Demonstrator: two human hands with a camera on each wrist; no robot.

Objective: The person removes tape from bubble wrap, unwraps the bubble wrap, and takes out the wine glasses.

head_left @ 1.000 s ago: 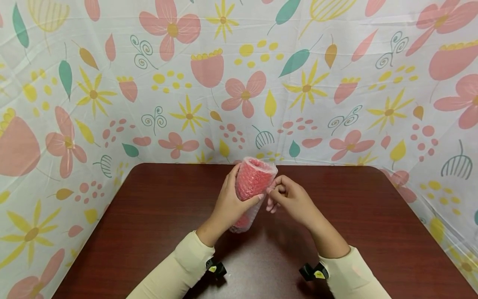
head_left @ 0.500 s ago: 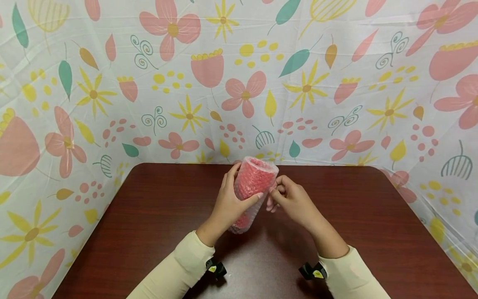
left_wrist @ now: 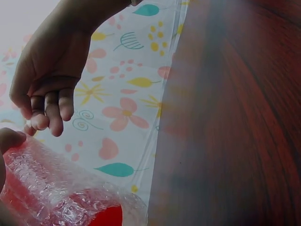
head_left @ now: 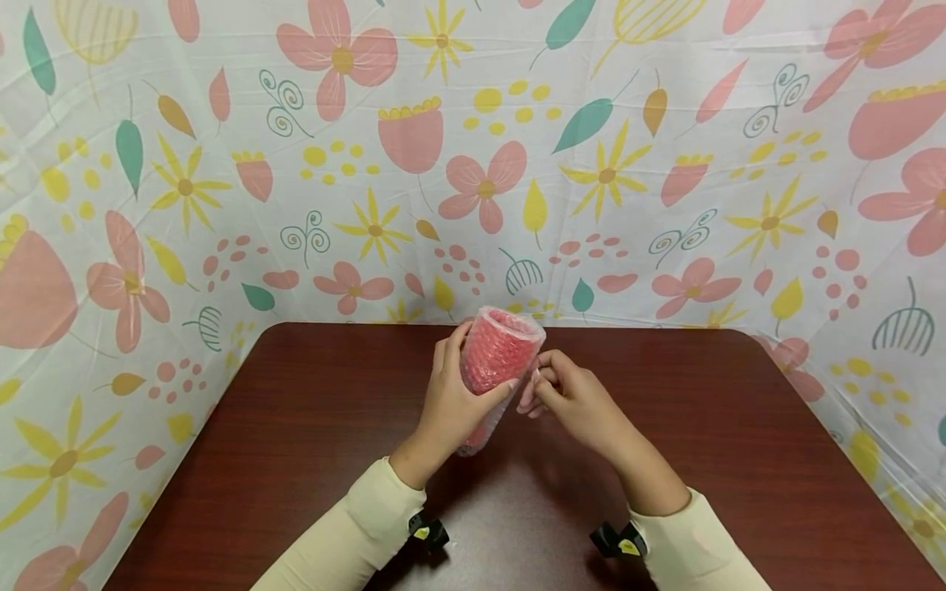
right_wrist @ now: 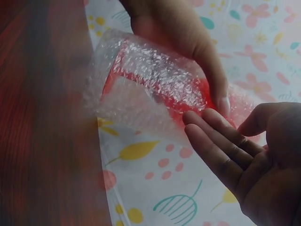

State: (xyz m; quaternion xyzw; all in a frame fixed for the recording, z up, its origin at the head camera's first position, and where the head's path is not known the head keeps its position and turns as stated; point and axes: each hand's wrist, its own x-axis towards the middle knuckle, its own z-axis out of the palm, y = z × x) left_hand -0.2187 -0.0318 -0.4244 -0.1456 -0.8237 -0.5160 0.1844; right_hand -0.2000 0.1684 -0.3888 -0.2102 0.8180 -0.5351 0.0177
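Here's the left hand [head_left: 449,402], curled firmly round the red item [head_left: 502,357] in its bubble wrap [right_wrist: 155,66], tilted over the middle of the table [head_left: 318,394], open end far and right. On the right side, the right hand [head_left: 580,398] seems to pinch the wrap's edge between thumb and forefinger. Danger here! That plastic looks slick; a hard tug rightward could twist everything from one hand's hold, or the thin edge could simply tear.
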